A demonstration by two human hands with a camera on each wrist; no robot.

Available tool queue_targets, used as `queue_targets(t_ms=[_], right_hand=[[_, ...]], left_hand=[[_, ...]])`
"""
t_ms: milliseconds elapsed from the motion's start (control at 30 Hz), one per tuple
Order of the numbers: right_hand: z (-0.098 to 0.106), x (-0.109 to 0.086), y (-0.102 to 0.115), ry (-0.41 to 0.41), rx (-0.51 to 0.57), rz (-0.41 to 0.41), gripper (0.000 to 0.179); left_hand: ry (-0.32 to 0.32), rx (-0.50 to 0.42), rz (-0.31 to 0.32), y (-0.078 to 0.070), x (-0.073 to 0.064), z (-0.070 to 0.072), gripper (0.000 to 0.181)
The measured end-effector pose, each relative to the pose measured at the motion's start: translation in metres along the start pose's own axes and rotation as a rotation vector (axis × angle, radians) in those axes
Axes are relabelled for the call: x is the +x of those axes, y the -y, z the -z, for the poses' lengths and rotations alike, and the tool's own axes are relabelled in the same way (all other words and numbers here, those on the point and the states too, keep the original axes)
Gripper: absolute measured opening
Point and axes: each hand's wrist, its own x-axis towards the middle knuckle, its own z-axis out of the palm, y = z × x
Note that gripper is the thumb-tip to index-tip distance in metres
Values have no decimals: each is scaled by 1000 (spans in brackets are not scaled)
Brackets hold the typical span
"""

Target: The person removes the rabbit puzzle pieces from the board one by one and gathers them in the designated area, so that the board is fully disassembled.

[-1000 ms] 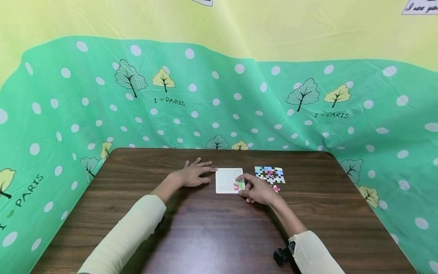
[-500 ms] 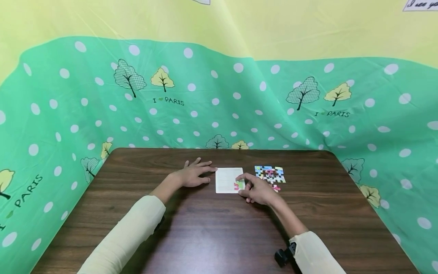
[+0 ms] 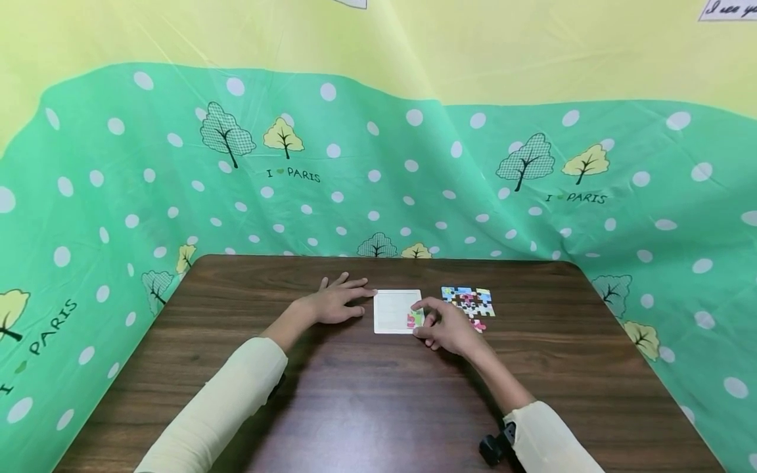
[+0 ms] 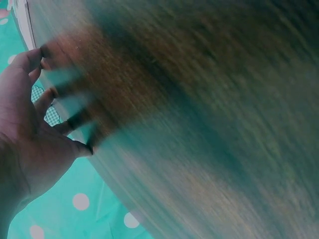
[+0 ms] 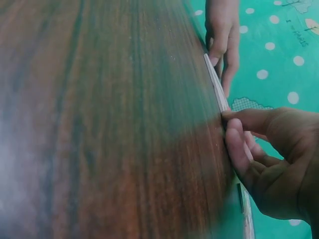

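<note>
A white square puzzle tray (image 3: 390,310) lies flat on the table. Pink and green puzzle pieces (image 3: 413,319) sit in its lower right corner. My right hand (image 3: 448,330) reaches over that corner with index finger and thumb bent, pinching at a piece there; the fingers partly hide it. In the right wrist view, its thumb and fingers are at the tray's thin edge (image 5: 218,84). My left hand (image 3: 331,303) lies on the table with fingers spread, a fingertip touching the tray's upper left edge. The left wrist view shows the same spread fingers, holding nothing.
Several loose, colourful puzzle pieces (image 3: 467,301) lie close together right of the tray, and a pink one (image 3: 478,325) sits nearer my right hand. The dark wooden table (image 3: 355,394) ends at a green dotted cloth (image 3: 331,197) behind.
The pink and green pieces in the tray corner sit closer together than before, after a slight shift under my right fingers. My left hand stays put.
</note>
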Motion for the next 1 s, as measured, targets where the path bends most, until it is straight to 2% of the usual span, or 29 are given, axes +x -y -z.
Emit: queue_targets(t_ms=[200,367,633,767,1000], right_hand=[[0,2,4,-50,-60,30,36],[1,2,6,-42,-81,53,22],[2,0,8,-83,-127,126,13],[6,-4,8,-117,-97,131,13],[25,-14,4,-157,-50,148,15]], left_hand=[[4,-11,11,-2,0,2,55],[-26,23,13,11,9,-8,55],[-27,29,40,14,13,-12,55],[-29,21,31,11,10,-10,54],[-8,27,39,-13,-7,4,57]])
